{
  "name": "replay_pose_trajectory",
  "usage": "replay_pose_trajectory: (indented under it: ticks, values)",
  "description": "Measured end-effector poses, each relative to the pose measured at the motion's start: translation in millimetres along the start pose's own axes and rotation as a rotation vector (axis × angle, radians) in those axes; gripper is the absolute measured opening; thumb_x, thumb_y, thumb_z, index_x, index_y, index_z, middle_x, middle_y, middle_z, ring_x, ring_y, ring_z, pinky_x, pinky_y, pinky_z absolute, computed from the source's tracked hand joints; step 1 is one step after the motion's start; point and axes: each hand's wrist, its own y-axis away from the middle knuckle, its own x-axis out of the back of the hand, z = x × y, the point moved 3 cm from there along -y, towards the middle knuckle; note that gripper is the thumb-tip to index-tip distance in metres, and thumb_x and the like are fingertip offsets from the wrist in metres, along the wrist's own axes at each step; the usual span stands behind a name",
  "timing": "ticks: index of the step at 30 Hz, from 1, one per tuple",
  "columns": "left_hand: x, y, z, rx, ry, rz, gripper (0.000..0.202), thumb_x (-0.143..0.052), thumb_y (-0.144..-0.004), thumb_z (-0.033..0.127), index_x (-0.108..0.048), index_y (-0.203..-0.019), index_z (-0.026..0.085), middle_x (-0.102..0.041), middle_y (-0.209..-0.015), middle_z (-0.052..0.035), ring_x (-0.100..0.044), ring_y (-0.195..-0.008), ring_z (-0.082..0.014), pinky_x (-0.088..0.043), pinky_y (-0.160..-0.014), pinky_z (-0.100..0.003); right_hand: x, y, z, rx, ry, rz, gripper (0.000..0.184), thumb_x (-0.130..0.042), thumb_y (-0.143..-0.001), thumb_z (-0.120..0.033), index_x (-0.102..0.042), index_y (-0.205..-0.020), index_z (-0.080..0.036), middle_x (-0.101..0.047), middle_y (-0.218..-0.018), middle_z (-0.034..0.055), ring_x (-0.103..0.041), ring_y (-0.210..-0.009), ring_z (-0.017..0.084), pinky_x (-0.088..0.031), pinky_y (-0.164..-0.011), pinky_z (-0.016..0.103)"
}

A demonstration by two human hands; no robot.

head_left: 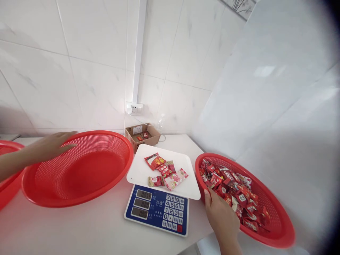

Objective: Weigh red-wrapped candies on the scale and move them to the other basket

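My left hand (51, 147) reaches over the left side of a red plastic basket (90, 173), fingers stretched out and thumb apart. The bare bottom of this basket shows. My right hand (221, 216) is closed at the near rim of another red basket (281, 226), its thumb on the rim and its other fingers mostly hidden. Many wrapped candies (239, 194), mostly red, fill that basket. Between the baskets stands a blue and white digital scale (156, 210). On its white pan (139, 159) lie several wrapped snacks (164, 170), red, pink and gold.
Behind the scale sits a small cardboard box (151, 138) with a few red packets inside. A wall socket (135, 109) with a plug and cable is above it. Part of a third red basket (7, 145) shows at far left. Tiled walls bound the white table (101, 226).
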Motion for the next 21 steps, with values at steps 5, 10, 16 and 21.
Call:
replay_pose_trajectory:
  ticks: [5, 10, 16, 21]
  values:
    - [-36.7, -5, 135, -0.369, 0.175, -0.174, 0.049, -0.039, -0.093, 0.048, -0.043, -0.135, 0.022, -0.049, -0.141, -0.007, -0.044, -0.129, -0.0231, -0.035, -0.107, -0.043, 2, 1, -2, -0.017, 0.009, -0.031, 0.053, -0.024, -0.095, -0.041, -0.061, -0.125, -0.018, -0.068, -0.115, 0.013, -0.064, -0.1, 0.028, -0.05, -0.081, 0.038]
    - [-70.5, -10, 250, -0.564, 0.236, -0.218, 0.043, -0.054, -0.09, 0.04, -0.05, -0.128, 0.02, -0.052, -0.132, -0.011, -0.053, -0.117, -0.0262, -0.044, -0.098, -0.052, -4, -1, 2, 0.009, 0.006, -0.024, 0.055, -0.022, -0.096, -0.043, -0.06, -0.127, -0.019, -0.067, -0.118, 0.0128, -0.063, -0.103, 0.027, -0.05, -0.082, 0.037]
    - [-92.2, -26, 290, -0.525, 0.223, -0.244, 0.039, -0.058, -0.088, 0.036, -0.053, -0.123, 0.017, -0.056, -0.124, -0.0099, -0.058, -0.108, -0.0241, -0.049, -0.091, -0.048, -7, -2, 5, 0.036, 0.011, -0.002, 0.054, -0.023, -0.096, -0.043, -0.06, -0.126, -0.018, -0.067, -0.116, 0.0122, -0.063, -0.103, 0.026, -0.05, -0.083, 0.038]
    - [-86.4, -23, 283, -0.499, 0.337, -0.247, 0.038, -0.058, -0.089, 0.033, -0.052, -0.123, 0.018, -0.058, -0.12, -0.0092, -0.06, -0.1, -0.0212, -0.053, -0.084, -0.043, -5, 0, 5, 0.055, 0.008, 0.032, 0.053, -0.024, -0.096, -0.042, -0.06, -0.127, -0.017, -0.069, -0.112, 0.0126, -0.065, -0.1, 0.025, -0.051, -0.082, 0.036]
